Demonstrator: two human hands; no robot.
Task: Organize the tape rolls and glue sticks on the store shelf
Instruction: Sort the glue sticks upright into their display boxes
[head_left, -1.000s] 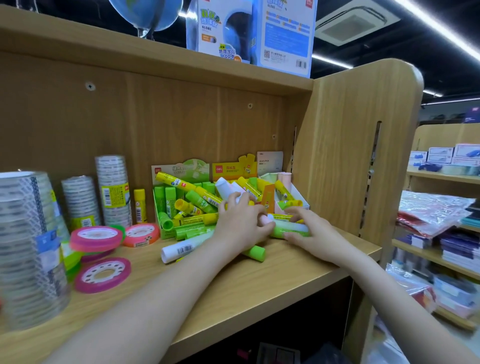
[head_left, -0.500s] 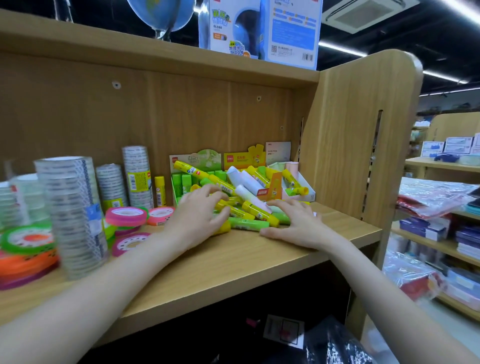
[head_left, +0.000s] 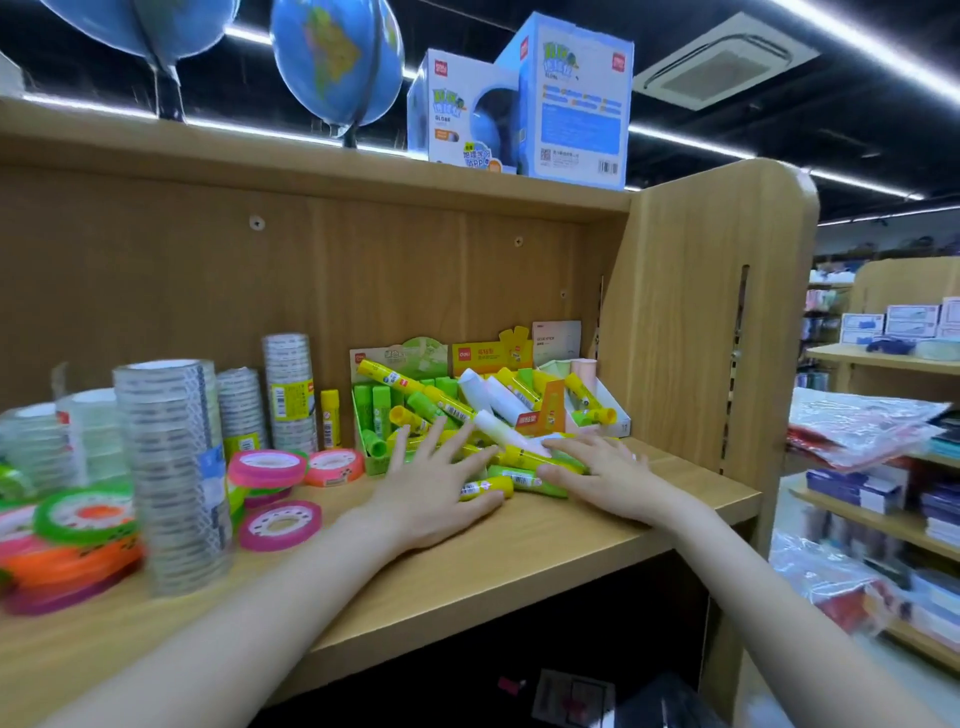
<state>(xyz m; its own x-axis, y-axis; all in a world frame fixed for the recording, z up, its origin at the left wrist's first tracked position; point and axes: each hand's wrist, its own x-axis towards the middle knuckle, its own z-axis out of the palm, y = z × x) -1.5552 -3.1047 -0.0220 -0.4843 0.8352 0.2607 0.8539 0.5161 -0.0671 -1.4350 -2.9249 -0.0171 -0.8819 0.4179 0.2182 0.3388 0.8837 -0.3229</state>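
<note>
Spreading both palms over the loose glue sticks (head_left: 511, 457), the person seems to be corralling them toward the display boxes at the back of the shelf (head_left: 519, 551). The left hand (head_left: 434, 496) lies flat with fingers fanned wide, its grip holding nothing, thumb touching a yellow stick (head_left: 485, 487) that lies on the wood. The right hand (head_left: 605, 475) is likewise flat and wide, fingers straight, pressing on a green stick (head_left: 524, 479) and a yellow one just behind it. Flat hands suit this: round sticks roll, so a broad palm on each side likely keeps the pile from spreading toward the shelf's front edge.

Behind the hands, the green box (head_left: 387, 410) holds several green sticks upright, while others lie tumbled across it and across the orange box (head_left: 540, 410); white tubes (head_left: 491, 397) lean over both. A white box (head_left: 597, 400) sits against the side panel (head_left: 717, 312). None of this pile looks sorted yet.

Left of the hands, the tape rolls are partly arranged: clear stacks (head_left: 174, 467) stand upright, 1 yellow stick (head_left: 330, 418) stands alone beside them, and pink rolls (head_left: 267, 467) lie flat, one loose pink roll (head_left: 280, 525) nearer the front. Coloured rolls at the far left are blurred. My judgement is that the task is at an early stage, with the sticks needing to be sorted into their boxes.
</note>
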